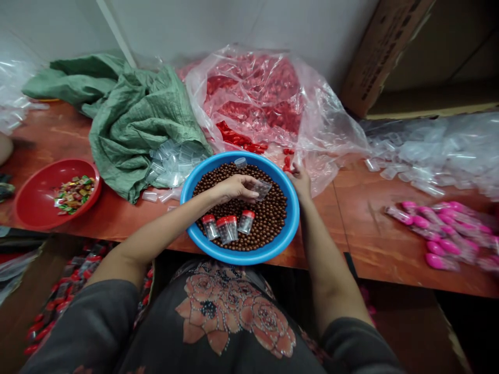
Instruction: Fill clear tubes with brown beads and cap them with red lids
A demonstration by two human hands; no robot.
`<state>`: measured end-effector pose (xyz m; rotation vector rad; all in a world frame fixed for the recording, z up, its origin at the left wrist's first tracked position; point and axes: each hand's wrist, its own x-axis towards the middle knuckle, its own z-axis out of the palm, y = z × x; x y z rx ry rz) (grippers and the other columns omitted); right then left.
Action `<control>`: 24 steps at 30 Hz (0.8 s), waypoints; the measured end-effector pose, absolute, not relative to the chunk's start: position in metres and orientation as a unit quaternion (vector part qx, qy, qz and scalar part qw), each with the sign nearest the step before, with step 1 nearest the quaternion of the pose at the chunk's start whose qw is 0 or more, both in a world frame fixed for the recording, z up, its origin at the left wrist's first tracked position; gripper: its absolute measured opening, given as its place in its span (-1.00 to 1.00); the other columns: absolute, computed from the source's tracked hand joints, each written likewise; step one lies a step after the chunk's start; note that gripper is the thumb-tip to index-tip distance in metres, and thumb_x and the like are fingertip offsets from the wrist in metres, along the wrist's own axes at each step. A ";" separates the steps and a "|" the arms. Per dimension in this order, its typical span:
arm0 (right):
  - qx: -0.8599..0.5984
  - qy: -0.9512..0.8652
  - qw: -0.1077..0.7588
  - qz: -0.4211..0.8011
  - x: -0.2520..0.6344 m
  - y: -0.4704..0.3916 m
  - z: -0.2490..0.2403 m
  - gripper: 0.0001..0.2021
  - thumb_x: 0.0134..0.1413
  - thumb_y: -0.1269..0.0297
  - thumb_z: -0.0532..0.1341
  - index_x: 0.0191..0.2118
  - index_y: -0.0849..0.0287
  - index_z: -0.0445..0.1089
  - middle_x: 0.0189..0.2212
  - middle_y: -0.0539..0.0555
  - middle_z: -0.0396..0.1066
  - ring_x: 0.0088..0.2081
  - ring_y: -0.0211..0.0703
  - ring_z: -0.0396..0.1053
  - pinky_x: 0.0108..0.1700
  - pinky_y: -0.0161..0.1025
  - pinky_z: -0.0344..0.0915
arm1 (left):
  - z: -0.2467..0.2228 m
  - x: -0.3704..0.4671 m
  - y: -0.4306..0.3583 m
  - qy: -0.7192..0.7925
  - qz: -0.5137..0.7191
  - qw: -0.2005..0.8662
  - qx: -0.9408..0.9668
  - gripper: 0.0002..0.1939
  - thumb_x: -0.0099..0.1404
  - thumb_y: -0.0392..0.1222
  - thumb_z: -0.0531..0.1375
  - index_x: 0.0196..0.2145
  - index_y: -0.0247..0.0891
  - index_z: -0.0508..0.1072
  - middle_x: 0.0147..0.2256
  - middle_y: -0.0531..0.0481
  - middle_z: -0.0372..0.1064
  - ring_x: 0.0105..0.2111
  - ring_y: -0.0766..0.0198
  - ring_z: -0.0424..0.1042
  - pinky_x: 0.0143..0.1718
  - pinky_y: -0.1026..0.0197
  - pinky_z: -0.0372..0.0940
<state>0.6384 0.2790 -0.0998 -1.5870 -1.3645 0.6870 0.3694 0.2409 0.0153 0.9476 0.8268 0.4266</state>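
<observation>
My left hand (236, 188) is closed around a small clear plastic vial (262, 190), above the brown balls (268, 221) that fill a blue basin (292, 218). My right hand (302, 184) is at the basin's right rim, its fingers bent beside a few loose red caps (287, 162). Whether it grips one of them is hidden. Several red-capped vials (246, 222) lie on the balls in front of my left hand. Near the far rim, an uncapped clear vial (240, 162) rests on the balls.
Behind the basin lies a clear bag of red caps (253, 98). Green cloth (144, 119) and loose clear vials (175, 161) are to its left, beside a red bowl (35, 202) of wrapped sweets. Pink-capped tubes (444, 228) and more clear vials (440, 156) are at right, below a cardboard box (382, 57).
</observation>
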 end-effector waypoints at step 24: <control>-0.485 -0.299 0.692 0.443 0.608 0.147 -0.012 -0.61 -0.07 0.20 0.37 -0.04 -0.04 0.40 -0.45 -0.14 0.42 -0.52 -0.35 0.39 -0.56 -0.41 0.28 | -0.002 0.388 0.256 0.512 0.029 0.526 0.678 -0.80 0.12 -0.37 0.29 -0.27 -0.33 0.64 -0.46 0.01 0.49 -0.49 0.35 0.36 -0.42 0.31 0.32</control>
